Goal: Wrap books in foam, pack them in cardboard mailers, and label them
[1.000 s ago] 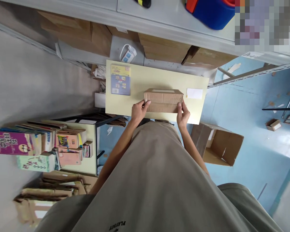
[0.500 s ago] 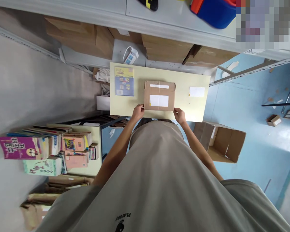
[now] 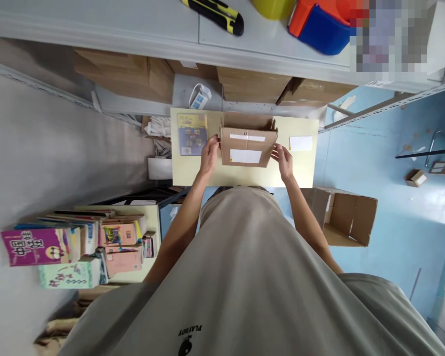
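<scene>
A small brown cardboard box (image 3: 248, 142) is over the pale yellow tabletop (image 3: 193, 170) in front of me, with white labels on the face toward me. Behind that face another brown panel and raised flap edges show, so the box looks partly open or tilted. My left hand (image 3: 209, 155) grips its left edge, the fingertips partly hidden. At the right edge, my right hand (image 3: 284, 160) holds the box with fingers curled against its side. Left of the box lies a yellow and blue book (image 3: 192, 134). A white label sheet (image 3: 300, 143) lies to the right.
Above the tabletop runs a grey shelf (image 3: 133, 24) carrying a box cutter (image 3: 215, 14) and a blue and red tape dispenser (image 3: 321, 27). A power strip (image 3: 200, 97) sits behind. Stacked books (image 3: 122, 235) stand at left, an open carton (image 3: 350, 217) at right.
Both hands have moved away from me along the box's sides. The box has gone from lying flat to showing a raised panel behind its labelled face. The view has shifted slightly.
</scene>
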